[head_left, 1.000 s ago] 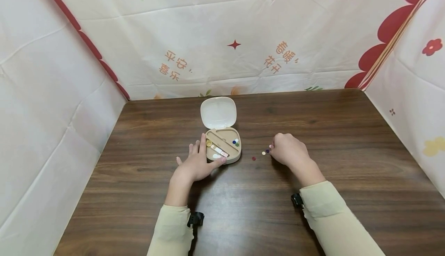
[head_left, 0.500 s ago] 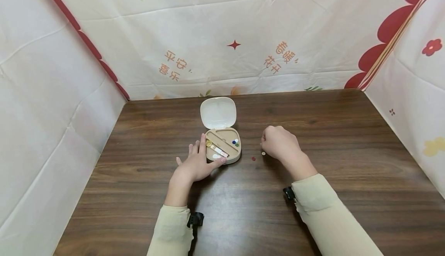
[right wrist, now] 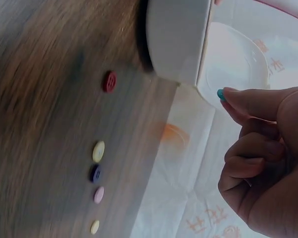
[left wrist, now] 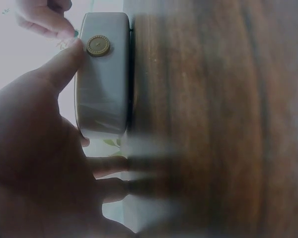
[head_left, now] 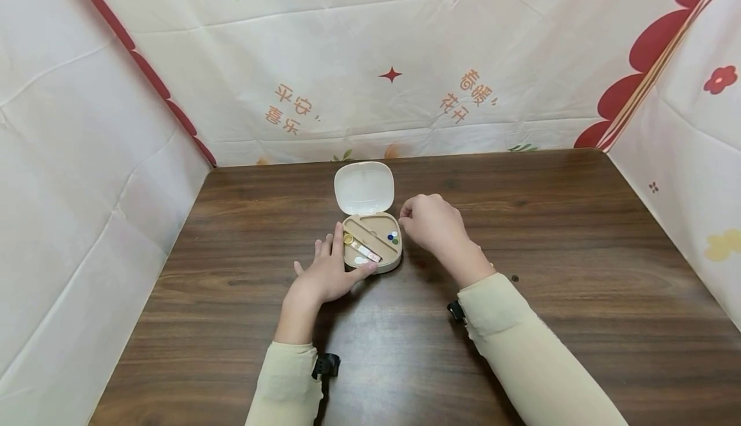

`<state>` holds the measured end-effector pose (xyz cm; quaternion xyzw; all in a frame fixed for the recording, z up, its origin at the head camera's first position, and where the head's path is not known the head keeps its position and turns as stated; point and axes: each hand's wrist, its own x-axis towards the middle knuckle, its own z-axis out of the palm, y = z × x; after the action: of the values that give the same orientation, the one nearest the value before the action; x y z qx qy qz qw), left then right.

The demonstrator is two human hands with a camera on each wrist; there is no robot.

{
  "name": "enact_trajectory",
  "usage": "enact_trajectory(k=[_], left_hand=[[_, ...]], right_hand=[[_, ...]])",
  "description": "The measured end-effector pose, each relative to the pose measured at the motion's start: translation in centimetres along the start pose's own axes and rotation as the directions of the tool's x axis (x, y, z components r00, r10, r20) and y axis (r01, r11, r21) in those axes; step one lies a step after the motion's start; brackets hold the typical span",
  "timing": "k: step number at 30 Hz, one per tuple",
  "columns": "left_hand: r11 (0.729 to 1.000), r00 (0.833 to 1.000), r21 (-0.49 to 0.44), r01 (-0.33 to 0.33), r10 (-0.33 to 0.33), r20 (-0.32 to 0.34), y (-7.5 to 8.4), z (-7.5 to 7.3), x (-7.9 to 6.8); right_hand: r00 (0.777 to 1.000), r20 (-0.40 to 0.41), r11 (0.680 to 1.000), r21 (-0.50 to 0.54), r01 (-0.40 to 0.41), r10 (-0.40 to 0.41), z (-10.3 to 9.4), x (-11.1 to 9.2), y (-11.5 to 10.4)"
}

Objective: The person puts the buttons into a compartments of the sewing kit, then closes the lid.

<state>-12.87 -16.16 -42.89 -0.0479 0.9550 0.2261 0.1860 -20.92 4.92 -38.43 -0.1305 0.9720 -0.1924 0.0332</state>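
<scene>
A small sewing box [head_left: 389,265] with beige compartments stands on the table, its white lid [head_left: 363,188] raised at the back. My left hand [head_left: 324,277] rests on its left side, index finger along the edge and thumb at the front rim. Between thumb and index finger, my right hand [head_left: 434,223] pinches a teal button [right wrist: 220,94], just beyond the box's right edge. Blue, white and green buttons [head_left: 395,240] lie in the right compartment. A white strip [head_left: 366,251] and a gold round piece [head_left: 348,238] sit in the left one.
On the table lie a red button [right wrist: 110,81], a pale yellow button [right wrist: 98,151], a navy button [right wrist: 95,173] and a pink button [right wrist: 99,195]. A dark button [head_left: 515,278] lies right of the right sleeve. Printed cloth [head_left: 370,111] hangs behind the table.
My right hand has moved left and away from me, from the row of buttons to beside the box. My left hand and the box have stayed put.
</scene>
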Motion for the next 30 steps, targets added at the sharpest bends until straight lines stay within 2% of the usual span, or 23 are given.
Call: enact_trajectory(k=[7, 16, 25, 30], left_hand=[[1.000, 1.000, -0.005, 0.004, -0.004, -0.001, 0.0, 0.0, -0.1], [1.000, 1.000, 0.004, -0.002, 0.002, -0.008, 0.1, 0.0, -0.1], [1.000, 1.000, 0.005, 0.005, -0.005, -0.009, 0.0, 0.0, 0.0], [1.000, 1.000, 0.000, 0.005, -0.005, -0.009, 0.0, 0.0, -0.1]], right_hand=[[0.999, 0.040, 1.000, -0.026, 0.013, -0.012, 0.9, 0.6, -1.1], [0.996, 0.093, 0.999, -0.050, 0.006, -0.001, 1.3, 1.0, -1.4], [0.992, 0.129, 0.998, -0.067, 0.012, -0.003, 1.1, 1.0, -1.7], [0.993, 0.119, 0.997, -0.073, 0.011, -0.002, 0.9, 1.0, -1.8]])
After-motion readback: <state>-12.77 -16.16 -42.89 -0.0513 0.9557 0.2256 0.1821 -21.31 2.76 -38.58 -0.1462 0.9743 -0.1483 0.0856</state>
